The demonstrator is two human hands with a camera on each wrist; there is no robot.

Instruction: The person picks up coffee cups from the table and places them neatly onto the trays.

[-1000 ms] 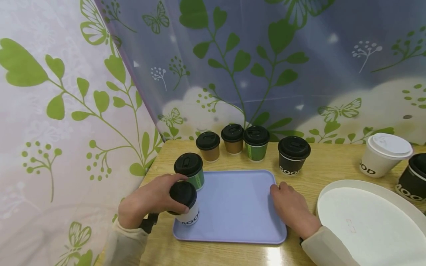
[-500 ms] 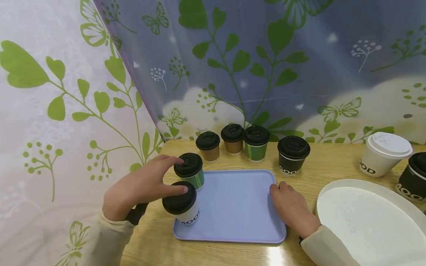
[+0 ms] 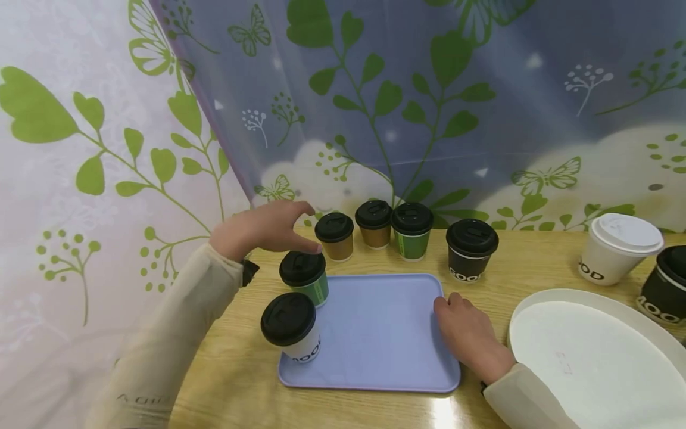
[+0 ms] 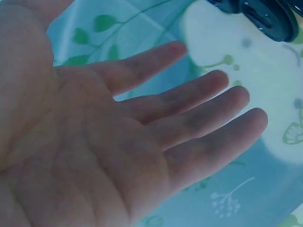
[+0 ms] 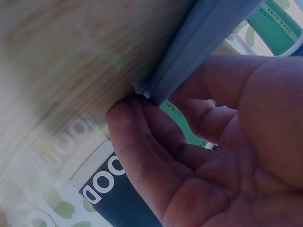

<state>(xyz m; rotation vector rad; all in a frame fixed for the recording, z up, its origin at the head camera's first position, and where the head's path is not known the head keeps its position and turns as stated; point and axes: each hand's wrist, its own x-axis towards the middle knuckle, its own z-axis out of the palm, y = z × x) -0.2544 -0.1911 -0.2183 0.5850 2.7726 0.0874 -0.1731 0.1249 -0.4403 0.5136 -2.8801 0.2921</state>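
Observation:
My left hand (image 3: 265, 227) hovers beside a small brown paper cup (image 3: 337, 245) with a black lid, fingers spread and palm bare in the left wrist view. Below that hand, a green coffee cup (image 3: 313, 291) with a black lid stands at the tray's back left corner. A white coffee cup (image 3: 305, 348), black-lidded and lettered, stands at the front left of the lilac tray (image 3: 386, 333). My right hand (image 3: 468, 336) pinches the tray's right edge, thumb on one side and curled fingertips at the rim in the right wrist view.
At the back stand another brown cup (image 3: 376, 235), a green cup (image 3: 412, 244) and a black cup (image 3: 468, 265). A round white tray (image 3: 527, 310) lies to the right, with a white-lidded cup (image 3: 605, 262) and a black cup (image 3: 664, 292) behind it. A patterned cloth (image 3: 332, 119) hangs behind the table.
My left hand has let go of the white cup, passed over the green cup and moved away towards the brown cup at the back. The right hand stays at the tray's edge.

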